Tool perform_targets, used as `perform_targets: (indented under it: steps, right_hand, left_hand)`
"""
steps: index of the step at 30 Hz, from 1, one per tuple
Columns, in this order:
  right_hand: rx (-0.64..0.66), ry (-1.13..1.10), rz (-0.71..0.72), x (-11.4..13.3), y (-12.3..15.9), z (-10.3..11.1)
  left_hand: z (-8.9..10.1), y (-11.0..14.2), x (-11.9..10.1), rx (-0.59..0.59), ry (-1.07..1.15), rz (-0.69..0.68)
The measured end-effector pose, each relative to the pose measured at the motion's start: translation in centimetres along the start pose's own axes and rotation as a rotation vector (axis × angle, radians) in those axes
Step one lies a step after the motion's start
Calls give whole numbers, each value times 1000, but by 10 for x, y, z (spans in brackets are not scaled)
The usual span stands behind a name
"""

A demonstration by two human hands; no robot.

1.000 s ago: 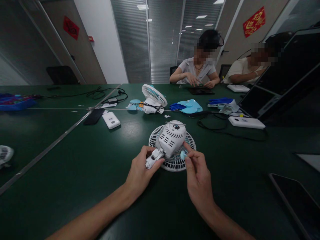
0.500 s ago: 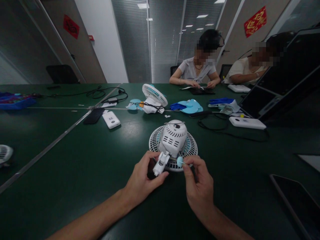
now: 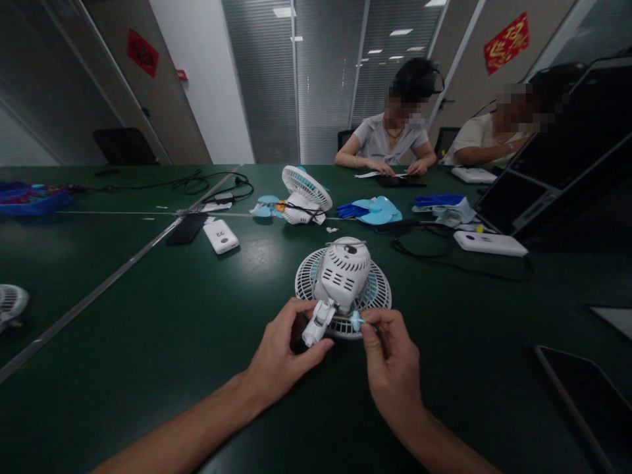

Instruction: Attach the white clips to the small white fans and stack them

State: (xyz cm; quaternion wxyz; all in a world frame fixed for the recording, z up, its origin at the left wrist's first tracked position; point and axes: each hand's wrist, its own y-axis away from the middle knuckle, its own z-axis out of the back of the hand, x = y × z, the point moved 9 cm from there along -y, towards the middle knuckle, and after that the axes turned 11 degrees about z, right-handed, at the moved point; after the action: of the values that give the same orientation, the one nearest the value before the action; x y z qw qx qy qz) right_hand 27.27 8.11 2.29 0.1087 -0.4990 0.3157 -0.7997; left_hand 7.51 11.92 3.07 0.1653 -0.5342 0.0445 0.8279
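Note:
A white electric fan lies face down on the green table, its round grille flat below the motor housing. My left hand is curled around the white hinged neck piece of the fan, thumb on the near side. Between thumb and fingertips my right hand pinches a small light-blue knob with a thin stem. The knob is beside the neck piece, over the grille's near edge. Whether it touches the fan I cannot tell.
A second fan stands farther back, near blue fan blades. White power banks, a dark phone and cables lie around. A tablet is at the right, a black case behind it. Two people sit across the table.
The light-blue knob has turned in my right fingers and now shows more side-on. My left hand and the fan keep their place; the view has shifted very slightly.

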Motion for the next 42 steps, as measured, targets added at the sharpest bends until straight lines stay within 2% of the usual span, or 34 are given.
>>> perform_targets:
  steps: [6, 15, 22, 27, 33, 35, 39, 42]
  right_hand:
    - [26, -20, -45, -3, 0, -1]
    - [50, -51, -13, 0, 0, -8]
    - [262, 65, 75, 20, -5, -25]
    - [362, -10, -93, 18, -9, -35]
    - [459, -292, -459, 0, -3, -52]
    - [505, -214, -411, 2, -5, -49]
    - [544, 209, -55, 17, -15, -33]
    - [583, 320, 86, 22, -15, -35]
  left_hand:
    - [0, 1, 2, -3, 0, 3]
    - [1, 1, 3, 4, 15, -8]
    - [0, 1, 1, 17, 17, -49]
    - [-2, 1, -3, 34, 6, -65]
    - [-2, 3, -6, 39, -12, -78]
    - [-3, 3, -4, 46, -27, -58]
    - [-4, 3, -2, 50, -29, -33]
    - [-3, 3, -3, 47, -26, -45]
